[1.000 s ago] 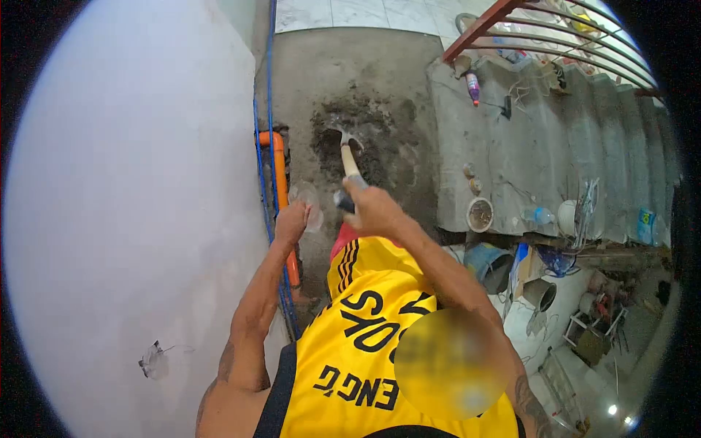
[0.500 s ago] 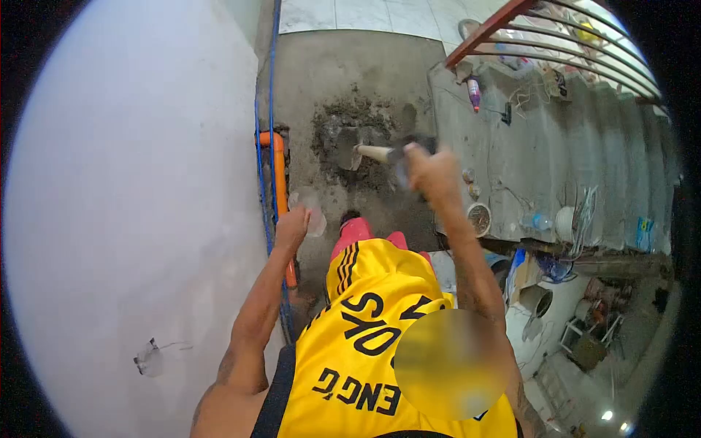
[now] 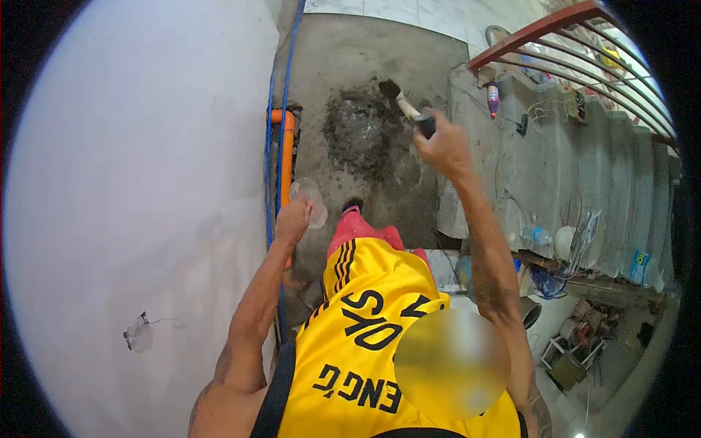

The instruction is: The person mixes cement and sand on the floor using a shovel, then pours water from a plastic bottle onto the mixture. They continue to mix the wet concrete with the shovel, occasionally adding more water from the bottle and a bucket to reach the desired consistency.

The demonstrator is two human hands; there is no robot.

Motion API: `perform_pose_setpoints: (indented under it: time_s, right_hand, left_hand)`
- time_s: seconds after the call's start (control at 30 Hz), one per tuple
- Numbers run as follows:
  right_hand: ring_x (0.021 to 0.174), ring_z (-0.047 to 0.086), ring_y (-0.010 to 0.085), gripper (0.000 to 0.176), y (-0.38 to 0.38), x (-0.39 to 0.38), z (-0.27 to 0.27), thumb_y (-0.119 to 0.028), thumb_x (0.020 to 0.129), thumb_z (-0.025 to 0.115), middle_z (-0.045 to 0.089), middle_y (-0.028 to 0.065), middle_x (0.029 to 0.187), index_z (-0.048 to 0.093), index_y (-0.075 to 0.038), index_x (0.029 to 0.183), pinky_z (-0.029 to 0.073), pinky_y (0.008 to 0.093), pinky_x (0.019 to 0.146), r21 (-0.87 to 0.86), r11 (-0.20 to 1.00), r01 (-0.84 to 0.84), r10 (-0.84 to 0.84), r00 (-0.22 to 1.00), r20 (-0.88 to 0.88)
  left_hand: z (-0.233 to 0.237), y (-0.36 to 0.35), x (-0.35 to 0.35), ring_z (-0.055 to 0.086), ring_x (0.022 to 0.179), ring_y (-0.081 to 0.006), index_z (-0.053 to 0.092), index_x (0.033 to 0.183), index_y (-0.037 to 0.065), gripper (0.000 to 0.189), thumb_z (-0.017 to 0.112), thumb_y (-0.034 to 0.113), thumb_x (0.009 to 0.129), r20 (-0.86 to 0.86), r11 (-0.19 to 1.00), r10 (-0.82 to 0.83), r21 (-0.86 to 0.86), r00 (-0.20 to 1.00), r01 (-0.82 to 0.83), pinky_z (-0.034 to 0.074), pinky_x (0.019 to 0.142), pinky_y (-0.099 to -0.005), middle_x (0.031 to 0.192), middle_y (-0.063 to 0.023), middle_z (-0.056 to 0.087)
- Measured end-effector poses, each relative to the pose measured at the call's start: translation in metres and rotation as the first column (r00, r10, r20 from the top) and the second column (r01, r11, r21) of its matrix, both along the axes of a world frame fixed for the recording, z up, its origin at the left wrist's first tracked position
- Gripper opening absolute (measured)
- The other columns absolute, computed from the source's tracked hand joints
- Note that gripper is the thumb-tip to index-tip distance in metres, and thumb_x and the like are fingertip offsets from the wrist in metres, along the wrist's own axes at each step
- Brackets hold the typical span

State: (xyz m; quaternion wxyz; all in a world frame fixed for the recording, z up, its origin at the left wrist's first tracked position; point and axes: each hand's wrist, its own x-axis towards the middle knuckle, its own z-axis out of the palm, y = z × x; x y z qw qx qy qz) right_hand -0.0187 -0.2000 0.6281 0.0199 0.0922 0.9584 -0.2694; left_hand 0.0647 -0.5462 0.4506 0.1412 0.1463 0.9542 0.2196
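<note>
My right hand (image 3: 444,146) is closed round the dark grip of a tool with a pale shaft (image 3: 407,108). The tool's dark end rests at the upper right edge of a wet, dark patch of mortar (image 3: 361,131) on the grey floor. Lower left of the patch, my left hand (image 3: 293,219) holds a translucent plastic piece (image 3: 312,203), fingers wrapped on its edge, close beside an orange pipe (image 3: 287,153).
Blue tubes (image 3: 272,168) run along the white wall (image 3: 146,182) at left. Concrete steps (image 3: 555,160) with bottles and wires lie right, below a red metal railing (image 3: 544,28). Pale tiles (image 3: 394,9) border the floor at the top.
My right hand has moved the tool's end from the middle of the mortar patch to its upper right edge. My left hand still holds the plastic piece. The view has shifted slightly.
</note>
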Motion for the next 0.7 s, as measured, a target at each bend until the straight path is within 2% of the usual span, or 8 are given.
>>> perform_pose_setpoints:
  time_s: [0.07, 0.13, 0.2, 0.3, 0.4, 0.53, 0.63, 0.7]
  right_hand:
    - [0.082, 0.062, 0.0406, 0.042, -0.017, 0.009, -0.020, -0.024, 0.077, 0.065, 0.063, 0.0260, 0.084, 0.051, -0.003, 0.111, 0.048, 0.0462, 0.068, 0.048, 0.997, -0.059, 0.045, 0.968, 0.248]
    - [0.084, 0.061, 0.0420, 0.051, -0.024, 0.025, -0.072, -0.021, 0.075, 0.065, 0.061, 0.0262, 0.088, 0.044, -0.005, 0.119, 0.048, 0.0487, 0.071, 0.047, 0.951, -0.307, 0.287, 0.927, 0.243]
    - [0.083, 0.060, 0.0430, 0.053, -0.037, 0.034, -0.118, -0.018, 0.074, 0.065, 0.060, 0.0263, 0.087, 0.042, -0.003, 0.119, 0.047, 0.0481, 0.070, -0.102, 0.893, -0.439, 0.450, 0.859, 0.244]
    - [0.081, 0.061, 0.0446, 0.057, -0.078, 0.049, -0.110, -0.020, 0.072, 0.068, 0.060, 0.0280, 0.088, 0.039, 0.000, 0.116, 0.048, 0.0487, 0.071, -0.317, 0.886, -0.338, 0.433, 0.848, 0.307]
    - [0.080, 0.060, 0.0449, 0.054, -0.090, 0.071, -0.089, -0.019, 0.072, 0.067, 0.060, 0.0292, 0.086, 0.038, 0.002, 0.113, 0.047, 0.0484, 0.069, -0.413, 0.832, -0.371, 0.493, 0.836, 0.242]
    - [0.079, 0.060, 0.0451, 0.053, -0.085, 0.081, -0.062, -0.020, 0.073, 0.067, 0.059, 0.0302, 0.084, 0.039, 0.004, 0.111, 0.047, 0.0480, 0.070, -0.433, 0.820, -0.373, 0.522, 0.799, 0.300]
    - [0.080, 0.060, 0.0457, 0.053, -0.090, 0.071, -0.079, -0.019, 0.072, 0.067, 0.060, 0.0300, 0.081, 0.039, 0.005, 0.110, 0.047, 0.0484, 0.070, -0.427, 0.786, -0.448, 0.542, 0.831, 0.125]
    - [0.086, 0.058, 0.0449, 0.056, -0.096, 0.086, -0.070, -0.019, 0.073, 0.068, 0.058, 0.0293, 0.088, 0.039, 0.005, 0.115, 0.046, 0.0469, 0.074, -0.430, 0.800, -0.418, 0.548, 0.801, 0.241]
  left_hand:
    - [-0.006, -0.002, 0.001, 0.059, 0.065, -0.0436, 0.053, 0.095, 0.005, 0.031, 0.046, 0.035, 0.094, -0.024, 0.997, 0.030, 0.072, 0.999, -0.029, 0.046, 0.057, -0.0526, 0.075, -0.0211, 0.061]
    - [0.003, 0.001, 0.006, 0.060, 0.067, -0.0414, 0.054, 0.093, 0.003, 0.027, 0.049, 0.030, 0.092, -0.028, 0.996, 0.062, 0.065, 0.998, -0.060, 0.046, 0.059, -0.0501, 0.073, -0.0209, 0.061]
    - [0.004, 0.003, 0.002, 0.060, 0.068, -0.0404, 0.055, 0.092, 0.003, 0.025, 0.050, 0.027, 0.090, -0.027, 0.997, 0.058, 0.056, 0.998, -0.057, 0.046, 0.060, -0.0490, 0.072, -0.0207, 0.061]
    - [-0.001, -0.005, 0.011, 0.059, 0.068, -0.0405, 0.054, 0.091, 0.002, 0.024, 0.051, 0.026, 0.090, 0.008, 0.999, 0.007, 0.033, 1.000, -0.008, 0.046, 0.060, -0.0491, 0.072, -0.0207, 0.061]
    - [0.001, 0.001, 0.004, 0.059, 0.067, -0.0402, 0.054, 0.089, 0.002, 0.025, 0.051, 0.026, 0.090, -0.021, 0.999, 0.003, 0.045, 1.000, -0.002, 0.045, 0.060, -0.0492, 0.071, -0.0209, 0.061]
    - [-0.009, 0.007, 0.001, 0.059, 0.066, -0.0404, 0.054, 0.087, 0.001, 0.027, 0.050, 0.028, 0.090, -0.079, 0.997, -0.057, 0.056, 0.995, 0.061, 0.045, 0.059, -0.0492, 0.070, -0.0209, 0.060]
    - [-0.012, 0.014, -0.017, 0.058, 0.064, -0.0402, 0.056, 0.086, 0.001, 0.028, 0.050, 0.029, 0.091, -0.056, 0.989, -0.147, 0.012, 0.987, 0.148, 0.045, 0.059, -0.0490, 0.068, -0.0203, 0.060]
    - [-0.012, 0.012, -0.015, 0.059, 0.064, -0.0396, 0.057, 0.085, 0.002, 0.029, 0.050, 0.029, 0.091, -0.063, 0.982, -0.188, 0.021, 0.980, 0.190, 0.045, 0.058, -0.0485, 0.068, -0.0199, 0.060]
